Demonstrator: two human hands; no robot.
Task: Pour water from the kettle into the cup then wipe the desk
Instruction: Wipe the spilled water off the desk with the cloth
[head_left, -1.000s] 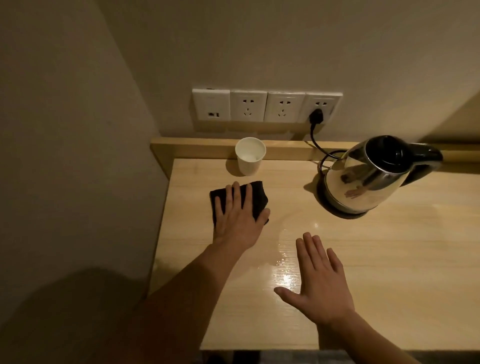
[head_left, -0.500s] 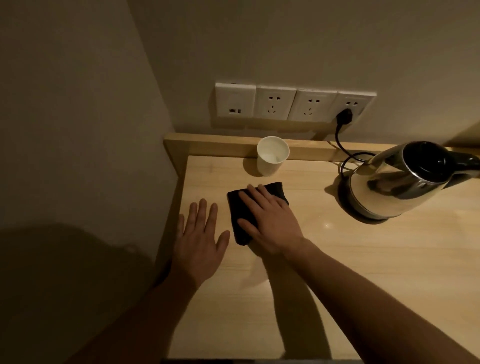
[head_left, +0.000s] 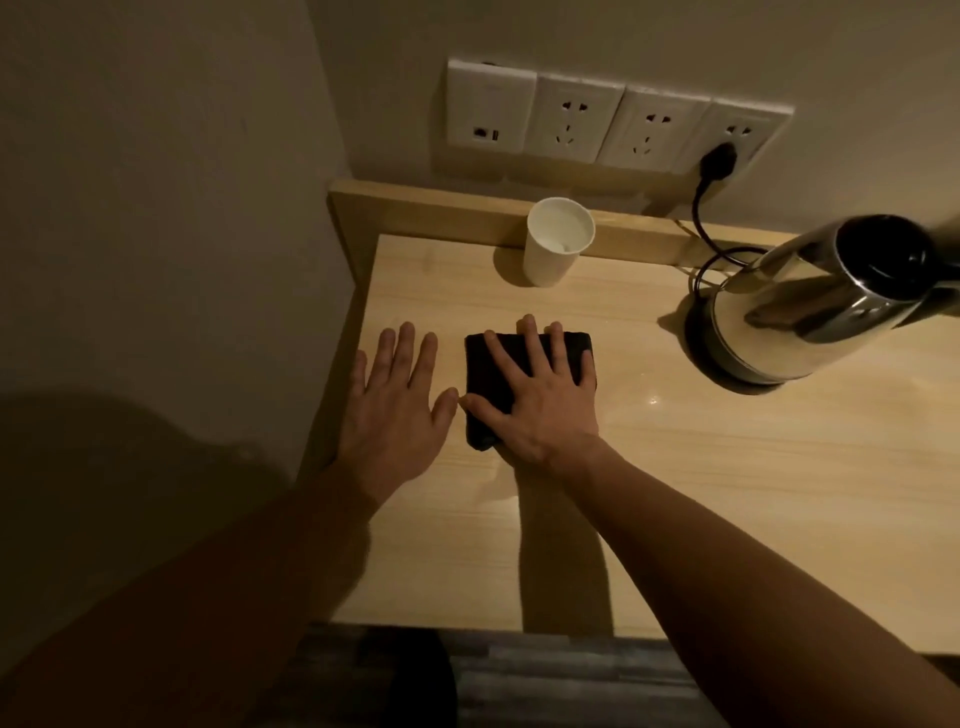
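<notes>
wooden desk (head_left: 675, 493), cloth (head_left: 480, 364), cup (head_left: 550, 260), kettle (head_left: 810, 312)

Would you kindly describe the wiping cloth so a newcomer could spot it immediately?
Start at the wooden desk below the wall sockets. In front of the white cup, the black cloth lies folded flat under the right hand: the only dark, soft thing there.

Dim corner, warm light.
You face beige walls (head_left: 156, 156), a row of sockets (head_left: 613, 122) and a pale wooden table (head_left: 727, 493).

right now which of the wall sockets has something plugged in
The rightmost socket, above the kettle: a black plug sits in it. The other three plates are empty.
</notes>
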